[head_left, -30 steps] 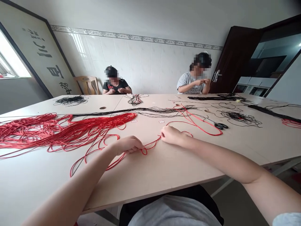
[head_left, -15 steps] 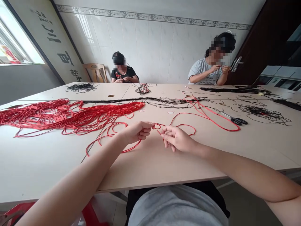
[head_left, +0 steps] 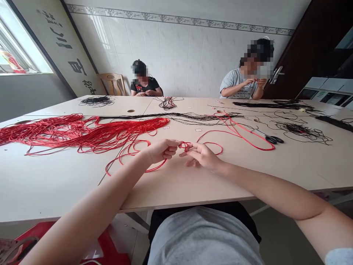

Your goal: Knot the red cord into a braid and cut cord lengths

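Note:
Between my hands, just above the table, a red cord is bent into small loops. My left hand pinches the cord between thumb and forefinger, its other fingers curled in. At the loops' right side, my right hand has thumb and forefinger on the cord; its lower fingers are loose and slightly blurred. Lengths of red cord trail from the hands onto the table. To the left lies a large bundle of red cord. How the strands cross inside the loops is too small to make out.
Black-handled scissors lie to the right on the table, near a tangle of black cord. A long black cord bundle runs across the middle. Two people sit opposite, hands raised. A red stool stands below left.
My right hand has moved left, closer to my left hand, and its fingers now reach the loops. The left hand keeps its pinch. The whole view has shifted slightly.

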Available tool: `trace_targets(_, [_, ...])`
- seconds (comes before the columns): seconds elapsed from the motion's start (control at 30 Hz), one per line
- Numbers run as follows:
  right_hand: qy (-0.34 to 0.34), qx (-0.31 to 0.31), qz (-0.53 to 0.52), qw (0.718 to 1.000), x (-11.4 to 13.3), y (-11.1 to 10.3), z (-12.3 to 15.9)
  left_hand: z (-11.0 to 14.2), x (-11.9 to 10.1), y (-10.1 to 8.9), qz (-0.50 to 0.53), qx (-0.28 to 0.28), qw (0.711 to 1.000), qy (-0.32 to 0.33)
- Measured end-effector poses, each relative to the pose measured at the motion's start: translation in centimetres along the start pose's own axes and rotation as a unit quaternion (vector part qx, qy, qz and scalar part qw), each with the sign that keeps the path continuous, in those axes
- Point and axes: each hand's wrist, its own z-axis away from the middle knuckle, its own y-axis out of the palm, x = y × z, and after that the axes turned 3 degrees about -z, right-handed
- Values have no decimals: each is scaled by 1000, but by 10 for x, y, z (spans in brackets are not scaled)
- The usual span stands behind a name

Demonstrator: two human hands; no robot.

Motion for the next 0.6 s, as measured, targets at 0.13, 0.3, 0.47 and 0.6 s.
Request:
trace_targets(0.13, [-2, -9, -1, 1000, 3, 2, 1, -1, 1, 2, -20, -14, 1000, 5])
trace_targets(0.3, [-37, -40, 50, 997, 2, 5, -5, 1, 3, 5, -72, -13, 997, -1])
trace_targets(0.47, [-90, -64, 151, 982, -5, 2, -14, 2, 1, 7, -113, -43, 992, 16])
trace_targets(0.6, [-108, -100, 306, 941, 8, -6, -10, 4, 0, 7, -132, -69, 989, 11])
